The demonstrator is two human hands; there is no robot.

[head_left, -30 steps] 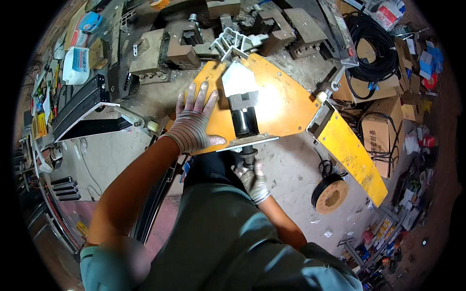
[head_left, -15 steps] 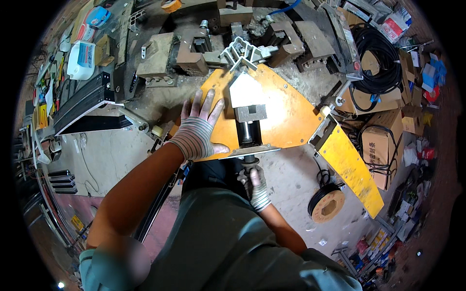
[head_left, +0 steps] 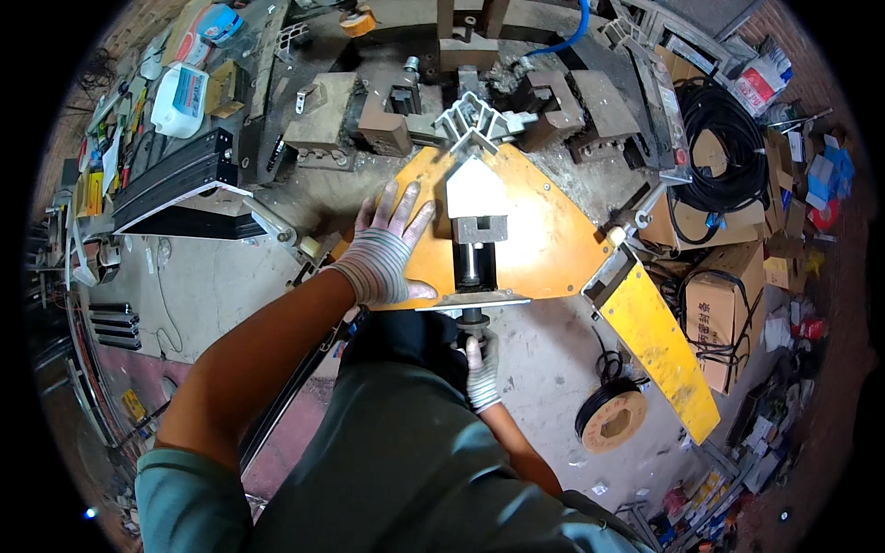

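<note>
My left hand [head_left: 383, 253], in a striped fingerless-tipped glove, lies flat with fingers spread on an orange metal plate [head_left: 553, 235]. Below the plate's front edge, my right hand [head_left: 482, 373], also gloved, is closed round a dark round handwheel [head_left: 473, 323], partly hidden by its fingers. From there a shiny screw shaft [head_left: 472, 265] runs through a slot in the plate to a steel block [head_left: 480, 229]. A pale pointed block [head_left: 477, 189] sits against that block. Just beyond its tip stands a ribbed aluminium profile piece [head_left: 470, 120], with pieces meeting in a V.
Heavy steel clamp blocks [head_left: 318, 115] stand behind the plate on the machine bed. A yellow arm plate [head_left: 659, 341] extends to the right. Nearby are a cable spool [head_left: 616, 419], a cardboard box [head_left: 724, 318], black coiled hose [head_left: 728, 175] and a white jug [head_left: 180, 101].
The whole view has shifted slightly, so the machine sits lower in it. My right hand has turned a little at the handwheel. My left hand stays flat on the plate.
</note>
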